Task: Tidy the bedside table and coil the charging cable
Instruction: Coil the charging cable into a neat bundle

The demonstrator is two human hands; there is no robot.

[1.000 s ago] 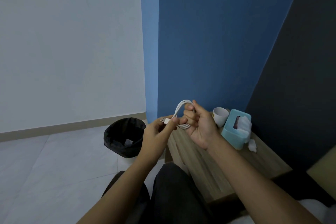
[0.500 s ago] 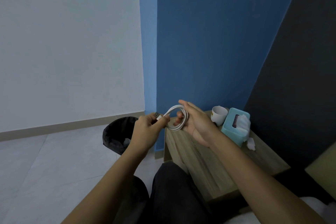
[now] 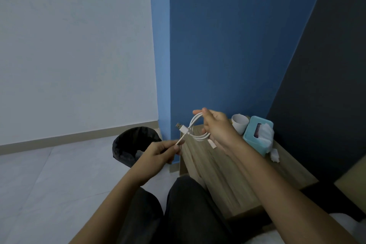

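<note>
**Left hand dropped away from the coil, drawing out the plug end**

Since the half-second-earlier frame, the left hand [image 3: 158, 152] had moved down and away from the right hand [image 3: 215, 127]. The two had been almost touching at the coil. Now a short straight run of the white charging cable [image 3: 198, 131] stretched between them.

The left hand pinched that run between thumb and forefinger, with the other fingers curled under. Above the pinch the cable rose up and away from the person to its USB plug [image 3: 180, 127], which stood free in the air just left of the coil.

The right hand was held higher and further out, palm turned leftward. The coil of several loops hung around its fingers. The upper fingers looked fairly straight and the lower ones bent in against the loops. How firmly they closed on the cable was hard to judge from this angle. The small connector [image 3: 213, 143] at the other end dangled beneath the palm.

Both hands and the cable were in the air above the near left corner of the wooden bedside table [image 3: 227, 176], clear of its top. Further back on the table stood a white cup [image 3: 239, 123] just beside a teal tissue box [image 3: 255, 138], with a crumpled tissue [image 3: 274, 155] lying at the box's right. A black-lined bin [image 3: 130, 144] sat on the floor to the left of the table, behind the left hand.
</note>
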